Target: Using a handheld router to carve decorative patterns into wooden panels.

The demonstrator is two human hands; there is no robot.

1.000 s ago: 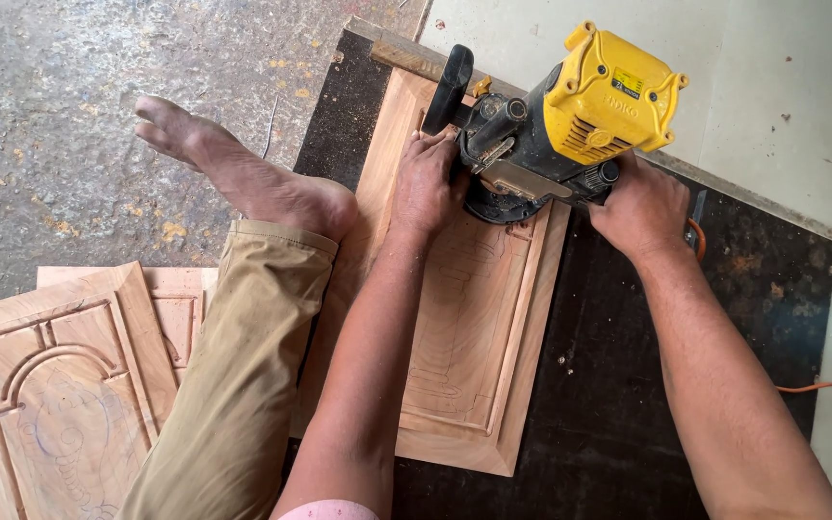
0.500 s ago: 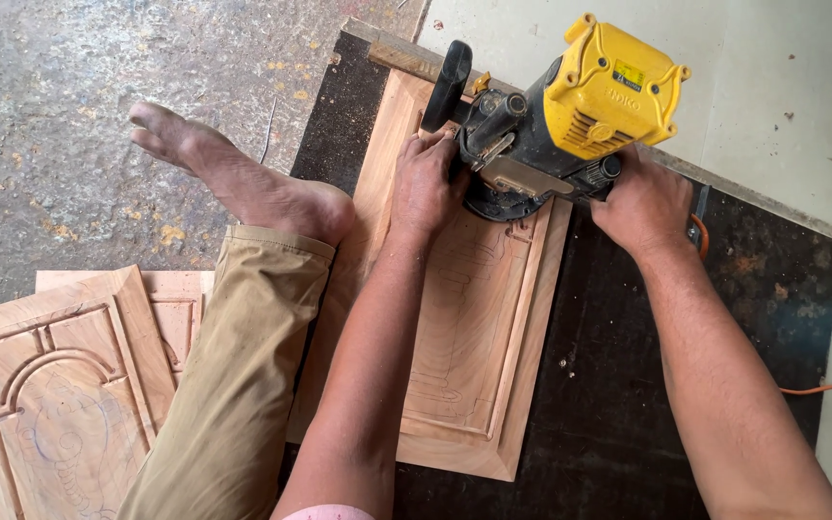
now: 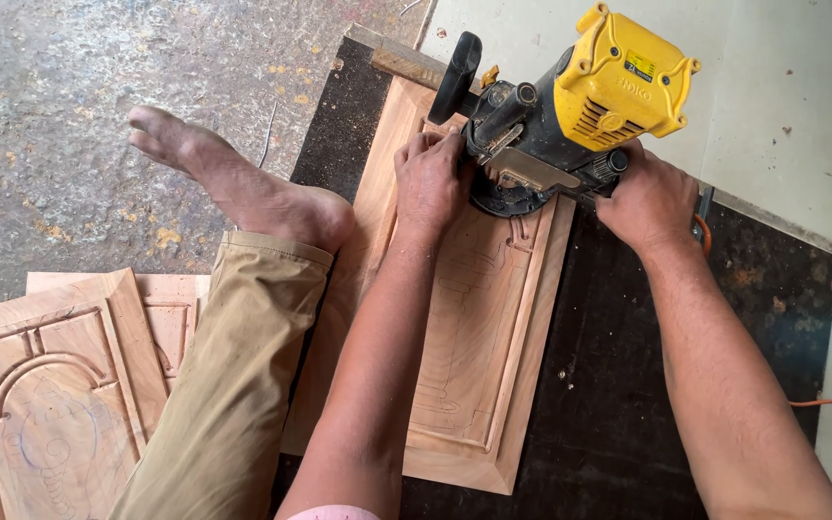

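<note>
We see a router (image 3: 570,116) in glossy yellow plastic and dull black metal, on a smooth, matt, bare-wood panel (image 3: 474,347).
</note>
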